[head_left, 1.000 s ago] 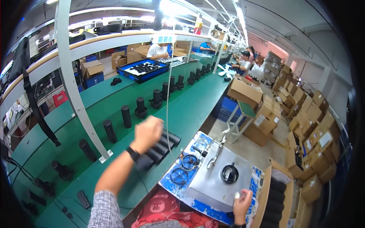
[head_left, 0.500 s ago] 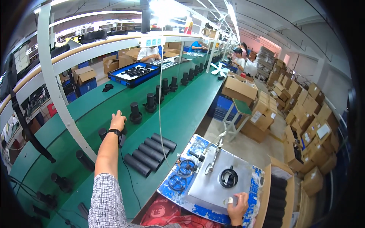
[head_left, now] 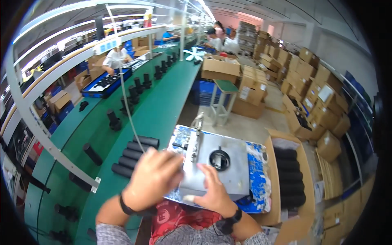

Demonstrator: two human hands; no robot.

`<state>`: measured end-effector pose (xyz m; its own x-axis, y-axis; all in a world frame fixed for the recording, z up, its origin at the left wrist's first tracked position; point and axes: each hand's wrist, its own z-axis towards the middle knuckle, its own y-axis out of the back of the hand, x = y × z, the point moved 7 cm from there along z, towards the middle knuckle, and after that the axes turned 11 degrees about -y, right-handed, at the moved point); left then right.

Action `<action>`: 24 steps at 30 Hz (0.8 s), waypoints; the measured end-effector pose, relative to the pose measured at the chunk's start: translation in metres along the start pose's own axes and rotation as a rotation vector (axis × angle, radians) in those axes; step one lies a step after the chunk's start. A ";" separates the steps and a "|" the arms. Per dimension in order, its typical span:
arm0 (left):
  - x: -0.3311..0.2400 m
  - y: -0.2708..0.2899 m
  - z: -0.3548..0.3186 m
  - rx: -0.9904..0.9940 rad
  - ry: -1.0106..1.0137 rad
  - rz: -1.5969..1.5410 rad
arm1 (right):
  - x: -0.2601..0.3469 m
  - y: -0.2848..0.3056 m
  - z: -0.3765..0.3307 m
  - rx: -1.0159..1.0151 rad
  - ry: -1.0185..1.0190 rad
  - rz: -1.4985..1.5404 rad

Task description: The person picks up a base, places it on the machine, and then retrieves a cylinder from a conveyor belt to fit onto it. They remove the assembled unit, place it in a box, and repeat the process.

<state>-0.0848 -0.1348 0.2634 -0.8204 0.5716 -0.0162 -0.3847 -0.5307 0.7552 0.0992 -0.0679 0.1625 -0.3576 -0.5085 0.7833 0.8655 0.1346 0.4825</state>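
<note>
My left hand is raised in front of the steel box, its fingers bent and smeared by motion. Whether it holds anything is hidden. My right hand is at the near left part of the box, thumb and fingers apart, with nothing seen between them. The flat-topped steel box carries a round black ring fitting and a metal toggle clamp along its left side. It stands on a worn blue-and-white board. Several black tubes lie side by side left of my left hand.
A green conveyor belt on the left bears a row of upright black cylindrical parts. At right stands an open carton of black foam-like rolls. A stool and stacked cartons are beyond; a co-worker sits across the belt.
My left hand has come back from the belt toward the steel box. My right hand has shifted left along the box's near side. The whole view has turned rightward.
</note>
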 end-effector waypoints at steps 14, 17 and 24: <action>0.019 -0.248 -0.092 -0.227 0.742 -0.887 | -0.174 0.060 0.073 -0.259 -0.101 0.201; 0.011 -0.236 -0.088 -0.208 0.640 -0.879 | -0.150 0.056 0.066 -0.201 -0.153 0.061; 0.016 -0.237 -0.087 -0.187 0.599 -0.878 | -0.139 0.062 0.085 -0.236 -0.319 -0.188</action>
<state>-0.0437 -0.0543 0.0270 -0.2804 0.4265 -0.8599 -0.9563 -0.2010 0.2121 0.1726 0.0836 0.1163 -0.5748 -0.2128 0.7901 0.8183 -0.1521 0.5543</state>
